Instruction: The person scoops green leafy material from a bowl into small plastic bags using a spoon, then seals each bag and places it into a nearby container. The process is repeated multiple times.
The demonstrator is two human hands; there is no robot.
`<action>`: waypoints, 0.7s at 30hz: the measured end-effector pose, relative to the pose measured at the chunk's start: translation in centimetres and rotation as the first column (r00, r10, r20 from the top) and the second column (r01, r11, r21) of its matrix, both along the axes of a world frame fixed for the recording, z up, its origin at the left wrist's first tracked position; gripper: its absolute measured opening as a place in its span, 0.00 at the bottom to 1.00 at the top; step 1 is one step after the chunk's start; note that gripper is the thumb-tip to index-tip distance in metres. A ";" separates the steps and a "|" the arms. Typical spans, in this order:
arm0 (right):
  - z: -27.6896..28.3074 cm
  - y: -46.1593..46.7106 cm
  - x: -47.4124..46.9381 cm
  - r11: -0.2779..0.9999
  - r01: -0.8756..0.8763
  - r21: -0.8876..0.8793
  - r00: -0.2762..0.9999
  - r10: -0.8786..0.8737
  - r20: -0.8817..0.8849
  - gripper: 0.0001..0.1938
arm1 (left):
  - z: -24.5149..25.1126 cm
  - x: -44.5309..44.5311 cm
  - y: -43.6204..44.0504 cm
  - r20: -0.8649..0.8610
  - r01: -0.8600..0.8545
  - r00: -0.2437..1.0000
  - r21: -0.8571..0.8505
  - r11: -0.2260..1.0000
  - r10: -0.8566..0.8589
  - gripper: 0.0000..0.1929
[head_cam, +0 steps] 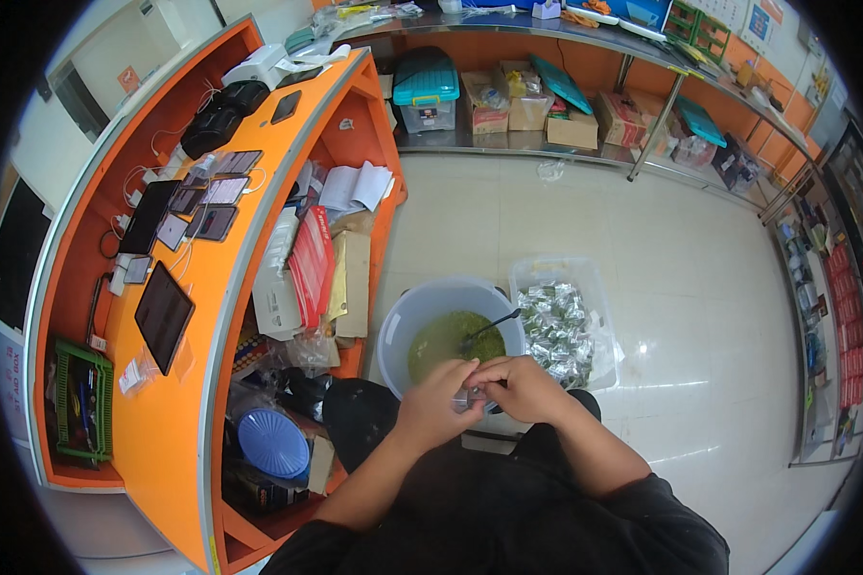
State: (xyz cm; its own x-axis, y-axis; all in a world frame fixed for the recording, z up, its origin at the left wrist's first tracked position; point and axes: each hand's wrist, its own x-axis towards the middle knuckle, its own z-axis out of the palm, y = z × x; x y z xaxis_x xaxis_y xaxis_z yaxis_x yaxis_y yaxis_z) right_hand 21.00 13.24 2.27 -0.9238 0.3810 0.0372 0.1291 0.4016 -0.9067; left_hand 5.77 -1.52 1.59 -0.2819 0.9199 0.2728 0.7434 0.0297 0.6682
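Observation:
My left hand and my right hand meet over the near rim of a round translucent plastic tub. Between their fingertips is a small clear plastic packet, mostly hidden by the fingers. Finely chopped green stuff covers the tub's bottom. A black spoon leans in it, its handle pointing up to the right-hand rim. Just right of the tub, a clear rectangular plastic bin holds a heap of small shiny packets with some green showing.
On my left runs an orange counter with phones, a tablet and cables on top; its shelves hold papers, boxes and a blue plastic lid. A steel table with boxes beneath stands ahead. Shelving lines the right. Pale tiles cover the floor.

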 end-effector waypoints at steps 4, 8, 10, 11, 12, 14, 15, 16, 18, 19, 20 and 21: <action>0.6 0.4 0.1 1.000 -0.025 -0.002 0.999 0.025 0.038 0.12 | 0.0 0.6 0.0 -0.004 -0.006 1.000 -0.019 1.000 0.006 0.35; 1.2 0.1 -0.2 1.000 0.008 -0.018 0.996 -0.006 0.093 0.11 | -0.2 0.9 0.0 0.001 -0.023 1.000 -0.017 1.000 0.023 0.36; 1.6 -0.1 -0.2 0.999 0.035 0.014 0.991 -0.037 0.129 0.11 | -0.4 0.8 0.0 -0.013 -0.022 1.000 0.011 1.000 0.022 0.36; 1.7 -0.2 -0.2 0.998 0.045 0.046 0.988 -0.052 0.146 0.12 | -0.4 0.7 0.0 -0.026 -0.019 0.999 0.035 0.999 0.020 0.36; 1.9 -0.2 -0.3 0.995 0.054 0.078 0.985 -0.067 0.162 0.12 | -0.5 0.7 0.0 -0.039 -0.018 0.999 0.061 0.998 0.020 0.36; 2.1 -0.2 -0.3 0.987 0.046 0.155 0.983 -0.072 0.170 0.13 | -0.6 0.4 0.0 -0.042 -0.009 0.999 0.042 0.999 0.010 0.36; 2.1 -0.2 -0.3 0.979 0.047 0.197 0.984 -0.080 0.162 0.13 | -0.6 0.3 0.0 -0.042 -0.004 0.999 0.033 0.999 0.005 0.35; 2.1 -0.1 -0.3 0.981 0.033 0.194 0.981 -0.068 0.181 0.13 | -0.6 0.3 -0.1 -0.036 -0.002 0.999 0.025 1.000 0.002 0.35; 2.0 0.0 -0.3 0.981 0.016 0.192 0.980 -0.054 0.194 0.12 | -0.6 0.1 -0.2 -0.016 0.001 1.000 0.010 1.000 -0.001 0.34; 1.9 0.1 -0.3 0.985 0.000 0.173 0.984 -0.032 0.178 0.12 | -0.6 0.1 -0.3 -0.001 0.008 1.000 -0.031 1.000 -0.008 0.34; 1.8 0.1 -0.3 0.987 -0.011 0.158 0.988 -0.014 0.153 0.13 | -0.6 0.0 -0.3 0.016 0.014 1.000 -0.062 0.998 -0.013 0.35; 1.7 0.1 -0.3 0.989 -0.019 0.144 0.989 -0.003 0.151 0.13 | -0.6 0.0 -0.3 0.030 0.020 0.999 -0.097 0.995 -0.017 0.35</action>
State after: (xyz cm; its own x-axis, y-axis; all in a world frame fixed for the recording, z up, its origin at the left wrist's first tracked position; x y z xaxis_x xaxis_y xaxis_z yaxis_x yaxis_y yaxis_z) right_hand 20.66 13.37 3.95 -0.9262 0.3740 -0.0479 0.2552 0.5284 -0.8097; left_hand 5.74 -1.83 1.00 -0.2713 0.9467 0.1738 0.7245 0.0820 0.6844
